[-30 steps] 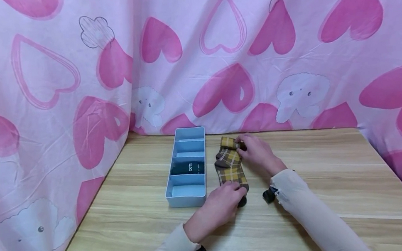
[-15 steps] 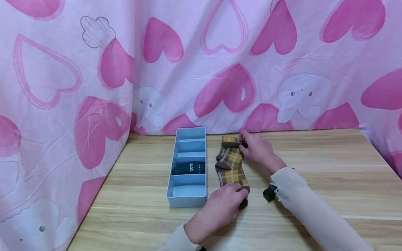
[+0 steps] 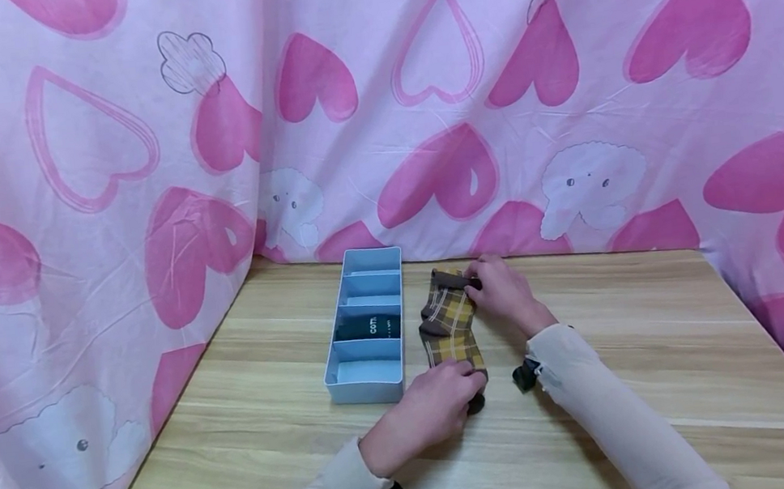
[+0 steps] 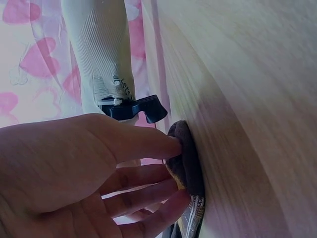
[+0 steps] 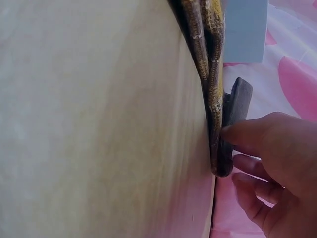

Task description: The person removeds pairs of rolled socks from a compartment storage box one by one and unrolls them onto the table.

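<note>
A pair of brown and yellow plaid socks (image 3: 447, 311) lies stacked lengthwise on the table, with dark heels and a dark near tip. My left hand (image 3: 435, 402) rests on the near end; in the left wrist view, thumb and fingertips press the dark sock fabric (image 4: 193, 163) from above. At the far end, my right hand (image 3: 504, 292) pinches the folded-over edge. The right wrist view shows a dark folded band (image 5: 240, 99) between that hand's thumb and fingers, standing up over the plaid layers.
Left of the socks stands a light blue box (image 3: 399, 358) with several compartments. One compartment holds a folded dark green item (image 3: 365, 328) with white lettering. A pink heart-print curtain (image 3: 434, 109) hangs behind the wooden table (image 3: 668, 341) and along its left side.
The socks' far end has been folded further toward me, and a dark brown band now shows across it. The left hand and near tip have shifted slightly toward me.
</note>
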The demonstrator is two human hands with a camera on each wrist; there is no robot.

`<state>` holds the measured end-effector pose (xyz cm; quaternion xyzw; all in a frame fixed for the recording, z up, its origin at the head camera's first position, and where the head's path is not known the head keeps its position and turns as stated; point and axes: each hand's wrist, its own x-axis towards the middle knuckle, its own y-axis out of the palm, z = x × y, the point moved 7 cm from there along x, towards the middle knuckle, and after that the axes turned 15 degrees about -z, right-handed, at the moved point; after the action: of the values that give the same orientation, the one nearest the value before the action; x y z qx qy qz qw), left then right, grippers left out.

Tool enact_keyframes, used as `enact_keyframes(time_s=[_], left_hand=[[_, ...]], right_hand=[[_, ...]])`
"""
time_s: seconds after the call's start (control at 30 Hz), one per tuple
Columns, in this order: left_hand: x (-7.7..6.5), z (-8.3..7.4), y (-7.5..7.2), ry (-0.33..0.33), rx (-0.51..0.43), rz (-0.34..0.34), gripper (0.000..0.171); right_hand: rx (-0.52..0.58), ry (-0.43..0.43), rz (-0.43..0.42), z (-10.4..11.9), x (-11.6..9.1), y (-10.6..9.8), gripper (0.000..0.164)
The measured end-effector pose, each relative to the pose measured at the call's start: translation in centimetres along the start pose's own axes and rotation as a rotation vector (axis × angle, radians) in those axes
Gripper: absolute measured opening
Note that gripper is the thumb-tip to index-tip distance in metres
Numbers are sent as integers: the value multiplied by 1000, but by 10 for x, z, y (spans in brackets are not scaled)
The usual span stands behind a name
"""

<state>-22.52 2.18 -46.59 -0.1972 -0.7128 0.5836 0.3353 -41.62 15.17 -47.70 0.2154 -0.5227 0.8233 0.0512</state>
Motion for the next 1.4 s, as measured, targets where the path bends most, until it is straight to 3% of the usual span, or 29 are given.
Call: enact_keyframes(time_s=[0.47, 0.67, 1.0, 1.2, 1.4], left_hand=[[0, -3, -2, 33, 9, -8, 33], [0, -2, -3, 18, 22, 6, 34], [1, -1, -2, 2, -4, 12, 34], [1, -2, -2, 4, -1, 3, 31], [1, -2, -2, 2, -27, 7, 32]], right_hand=[[21, 26, -76, 1, 1, 1, 9], [34, -16, -47, 3, 0, 2, 36], [85, -75, 73, 2, -7, 5, 77], [159, -81, 125, 5, -16, 2, 85], [192, -87, 139, 12, -31, -5, 77]])
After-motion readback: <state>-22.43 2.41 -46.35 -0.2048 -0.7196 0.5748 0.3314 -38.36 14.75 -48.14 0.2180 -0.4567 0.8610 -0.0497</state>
